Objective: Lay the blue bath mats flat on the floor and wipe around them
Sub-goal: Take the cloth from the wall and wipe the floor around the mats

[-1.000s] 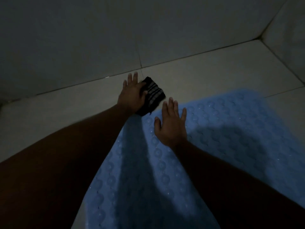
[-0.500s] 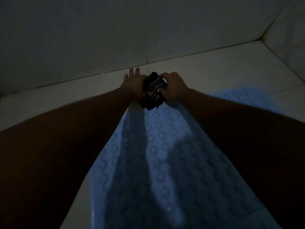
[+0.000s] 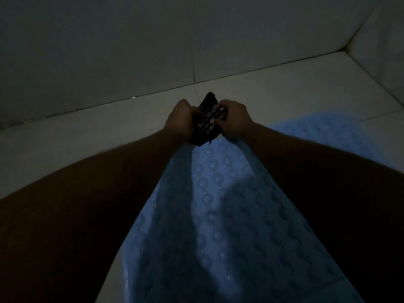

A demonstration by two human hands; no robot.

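A blue bath mat (image 3: 220,215) with round bumps lies flat on the pale tiled floor (image 3: 87,136), running from the frame's bottom toward the wall. At its far end a dark striped cloth (image 3: 207,122) is bunched between both hands. My left hand (image 3: 180,120) grips the cloth's left side with curled fingers. Gripping the right side is my right hand (image 3: 234,118), its fingers pinching the fabric. The cloth hangs just above the mat's far edge. The light is dim and my forearms shade much of the mat.
A tiled wall (image 3: 153,44) rises just beyond the hands. A second wall (image 3: 389,40) meets it in the corner at the upper right. Bare floor tiles lie left of the mat and at the far right.
My right hand left the mat and joined the left hand on the cloth. Both hands now bunch the cloth between them, lifted slightly off the floor. My left fingers have curled in.
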